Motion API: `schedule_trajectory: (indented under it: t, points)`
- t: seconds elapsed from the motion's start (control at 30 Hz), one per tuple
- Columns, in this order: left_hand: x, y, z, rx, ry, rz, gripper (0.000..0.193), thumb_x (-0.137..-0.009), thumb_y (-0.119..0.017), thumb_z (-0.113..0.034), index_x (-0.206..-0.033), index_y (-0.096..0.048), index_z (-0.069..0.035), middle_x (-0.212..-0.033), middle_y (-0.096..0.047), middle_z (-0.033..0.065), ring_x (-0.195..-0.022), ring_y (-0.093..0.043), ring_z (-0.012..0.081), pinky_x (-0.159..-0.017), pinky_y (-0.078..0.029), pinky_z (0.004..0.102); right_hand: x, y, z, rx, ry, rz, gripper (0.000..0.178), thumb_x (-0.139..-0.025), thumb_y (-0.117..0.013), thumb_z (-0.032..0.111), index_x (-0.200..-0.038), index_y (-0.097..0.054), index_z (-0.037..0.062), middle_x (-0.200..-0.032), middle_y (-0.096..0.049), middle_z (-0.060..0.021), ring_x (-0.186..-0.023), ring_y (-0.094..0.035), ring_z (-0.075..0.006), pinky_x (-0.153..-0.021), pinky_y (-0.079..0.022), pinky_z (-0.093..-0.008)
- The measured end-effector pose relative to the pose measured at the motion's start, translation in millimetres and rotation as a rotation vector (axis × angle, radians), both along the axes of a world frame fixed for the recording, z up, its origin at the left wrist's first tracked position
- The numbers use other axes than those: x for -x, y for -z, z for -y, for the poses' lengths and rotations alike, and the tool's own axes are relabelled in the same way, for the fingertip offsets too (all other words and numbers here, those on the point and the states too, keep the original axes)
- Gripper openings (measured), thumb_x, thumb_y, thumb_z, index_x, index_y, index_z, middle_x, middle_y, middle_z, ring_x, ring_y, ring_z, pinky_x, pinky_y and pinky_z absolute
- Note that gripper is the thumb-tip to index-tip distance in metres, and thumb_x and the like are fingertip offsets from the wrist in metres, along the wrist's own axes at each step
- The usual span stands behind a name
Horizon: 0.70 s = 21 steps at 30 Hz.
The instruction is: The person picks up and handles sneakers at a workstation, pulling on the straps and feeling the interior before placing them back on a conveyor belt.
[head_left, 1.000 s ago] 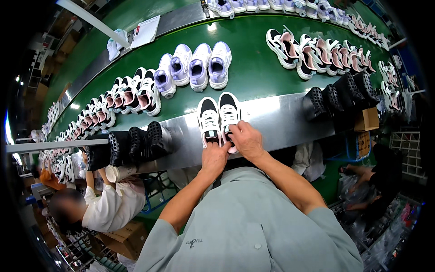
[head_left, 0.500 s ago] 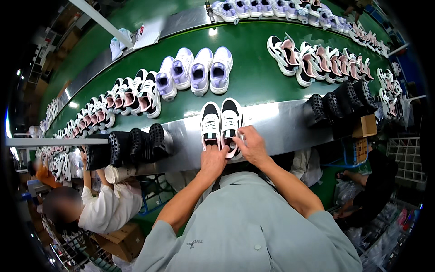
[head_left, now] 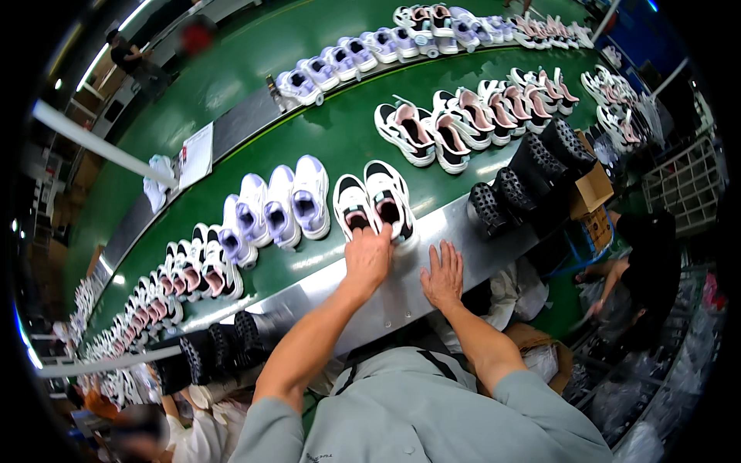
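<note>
A pair of white and black sneakers with pink linings [head_left: 384,184] sits side by side on the green belt, toes pointing away from me. My left hand [head_left: 367,261] is closed on the inner heel edges of both, pinching them together. To its right, my right hand [head_left: 442,275] lies with fingers stretched on the metal ledge [head_left: 397,297], holding nothing. Just left of the pair stand several white and lilac sneakers [head_left: 280,204].
Black studded blocks stand on the ledge at right [head_left: 525,181] and left [head_left: 220,347]. More sneakers [head_left: 471,119] line the belt at right. A cardboard box [head_left: 593,189] sits beyond the right blocks. Co-workers are at lower left and right [head_left: 648,262].
The sneaker pair has moved from the metal ledge forward onto the green belt, with my left hand on the heels. My right hand has left the shoes and spread out on the ledge. The view has turned.
</note>
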<state>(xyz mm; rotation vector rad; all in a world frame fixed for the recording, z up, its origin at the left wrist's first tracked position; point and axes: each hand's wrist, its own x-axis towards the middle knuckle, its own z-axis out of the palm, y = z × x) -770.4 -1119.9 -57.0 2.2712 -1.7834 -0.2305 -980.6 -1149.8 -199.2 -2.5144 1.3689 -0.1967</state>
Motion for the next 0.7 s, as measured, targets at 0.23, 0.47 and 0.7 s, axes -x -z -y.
schedule_trajectory:
  t: [0.23,0.47,0.7]
  points:
    - [-33.1,27.9,107.3,-0.105,-0.099,0.339,0.032,-0.082,-0.065,-0.017,-0.112,-0.061,-0.006,-0.102,-0.064,0.0210,-0.099,-0.060,0.0385,-0.072,-0.049,0.0535,4.6,3.4,2.5,-0.032,0.025,0.021,0.068,-0.091,-0.063,0.037,-0.150,-0.044,0.0098,-0.160,-0.032,-0.0185,-0.151,-0.026,-0.0336,-0.123,-0.019,-0.0513]
    - [-10.8,64.0,219.9,0.087,0.172,-0.022,0.053,-0.081,-0.066,-0.009,-0.132,-0.054,-0.013,-0.110,-0.062,0.0218,-0.107,-0.060,0.0417,-0.088,-0.053,0.0517,4.1,4.6,3.2,-0.021,0.056,0.062,0.068,-0.088,-0.066,0.035,-0.147,-0.046,0.0085,-0.156,-0.036,-0.0198,-0.148,-0.031,-0.0359,-0.122,-0.022,-0.0521]
    - [-4.7,105.0,279.4,0.009,0.273,-0.091,0.045,-0.081,-0.064,-0.008,-0.123,-0.050,-0.013,-0.088,-0.066,0.0288,-0.085,-0.065,0.0490,-0.076,-0.051,0.0580,2.2,1.9,5.3,-0.076,0.068,0.070,0.067,-0.087,-0.066,0.039,-0.145,-0.050,0.0109,-0.156,-0.038,-0.0176,-0.147,-0.032,-0.0338,-0.122,-0.022,-0.0515]
